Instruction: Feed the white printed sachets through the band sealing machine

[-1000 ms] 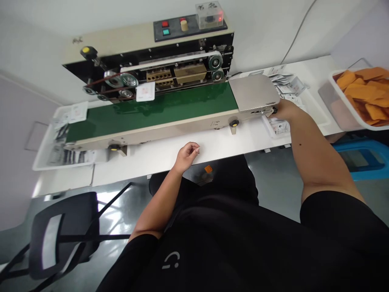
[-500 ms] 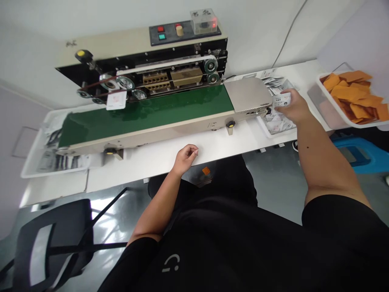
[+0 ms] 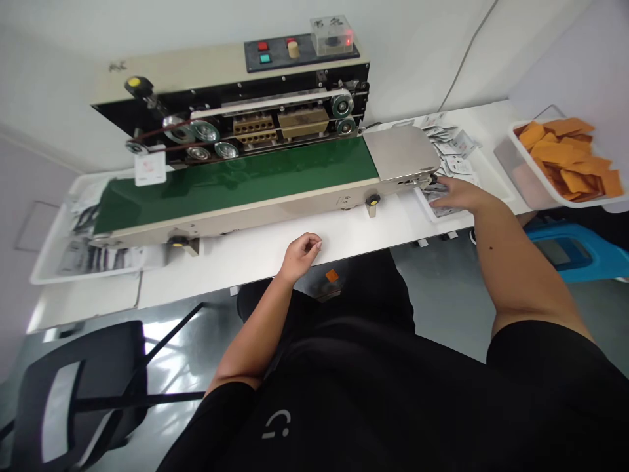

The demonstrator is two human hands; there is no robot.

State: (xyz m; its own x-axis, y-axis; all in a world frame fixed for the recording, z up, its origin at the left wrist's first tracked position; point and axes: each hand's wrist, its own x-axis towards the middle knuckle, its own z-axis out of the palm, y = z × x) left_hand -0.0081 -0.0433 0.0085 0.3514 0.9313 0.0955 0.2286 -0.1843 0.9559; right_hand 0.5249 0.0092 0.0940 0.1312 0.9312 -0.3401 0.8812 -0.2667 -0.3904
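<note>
My right hand (image 3: pixel 456 195) reaches into the white tray (image 3: pixel 426 211) at the right end of the sealing machine. Its thumb and fingers are apart over the packets, and their tips are partly hidden. Small white sachets (image 3: pixel 457 164) lie heaped in that tray. Loosely curled, with nothing in it, my left hand (image 3: pixel 299 255) rests at the front edge of the white table (image 3: pixel 246 262). A single white sachet (image 3: pixel 150 168) hangs at the left end of the machine's rollers, over the green conveyor belt (image 3: pixel 275 167).
The sealing machine (image 3: pixel 304 124) spans the table. Under its left end stands a white bin (image 3: pixel 88 278) of sachets. At the right is a clear bin (image 3: pixel 521 157) of orange packets (image 3: pixel 565 151). A black chair (image 3: pixel 93 387) and a blue stool (image 3: pixel 599 249) stand below.
The sachet on the machine has moved left. My right hand has moved lower and nearer in the tray, and the sachet seen in its fingers earlier is no longer there. The left hand stays put.
</note>
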